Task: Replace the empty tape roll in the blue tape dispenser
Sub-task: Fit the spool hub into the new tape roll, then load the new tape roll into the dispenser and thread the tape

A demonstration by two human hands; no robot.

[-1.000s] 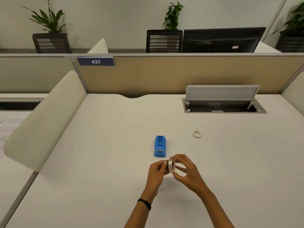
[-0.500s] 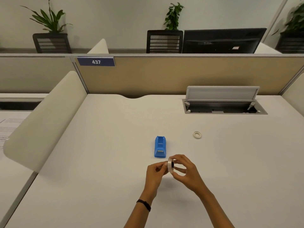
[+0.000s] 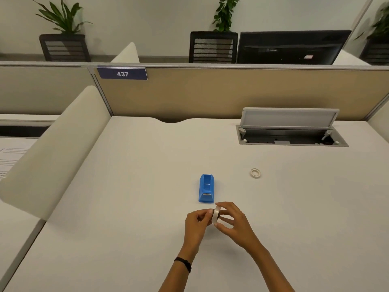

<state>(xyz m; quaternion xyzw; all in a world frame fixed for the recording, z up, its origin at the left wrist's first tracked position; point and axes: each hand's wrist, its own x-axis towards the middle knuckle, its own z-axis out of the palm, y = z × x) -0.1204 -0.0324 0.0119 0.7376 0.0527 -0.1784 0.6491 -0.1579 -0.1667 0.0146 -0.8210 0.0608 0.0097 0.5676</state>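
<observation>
The blue tape dispenser (image 3: 206,188) stands on the white desk, its roll bay open and empty. Just in front of it, both hands hold a white tape roll (image 3: 216,215) edge-on above the desk. My right hand (image 3: 232,223) pinches the roll's rim from the right, with something dark showing at the roll's centre. My left hand (image 3: 197,223) touches the roll's left face with its fingertips. A small empty tape core (image 3: 255,173) lies flat on the desk to the right of the dispenser.
An open cable hatch (image 3: 291,134) with its raised lid sits at the back right of the desk (image 3: 136,186). A curved white divider (image 3: 56,148) borders the left side. A tan partition (image 3: 210,91) closes the back.
The hands and roll have stayed in nearly the same spot; the fingers shifted slightly on the roll. The dispenser and empty core have not moved.
</observation>
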